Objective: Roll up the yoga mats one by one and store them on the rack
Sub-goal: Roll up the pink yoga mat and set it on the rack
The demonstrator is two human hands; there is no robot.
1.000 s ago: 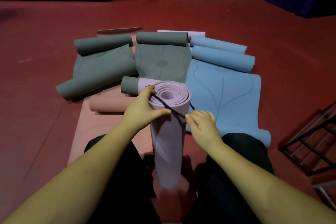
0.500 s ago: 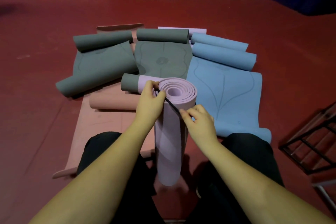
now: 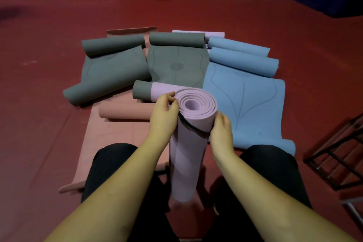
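Rack [image 3: 337, 155] cut off at right edge, both hands [image 3: 164, 116] [image 3: 221, 130] gripping strap [image 3: 193, 127] round upright lilac mat [image 3: 186, 143], red floor [image 3: 39, 124] open leftward

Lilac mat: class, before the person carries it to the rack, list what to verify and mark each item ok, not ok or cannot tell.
1. Lilac mat fully rolled, coils tight at the top end: ok.
2. Black band wraps the roll near its top: ok in front, far side cannot tell.
3. Left hand grips the roll at the top edge: ok.
4. Right hand holds the roll's side at the band: ok.
5. Rack in view at the right: ok, but whether it has free space cannot tell.
6. Other mats, such as the blue mat, rolled: not ok.
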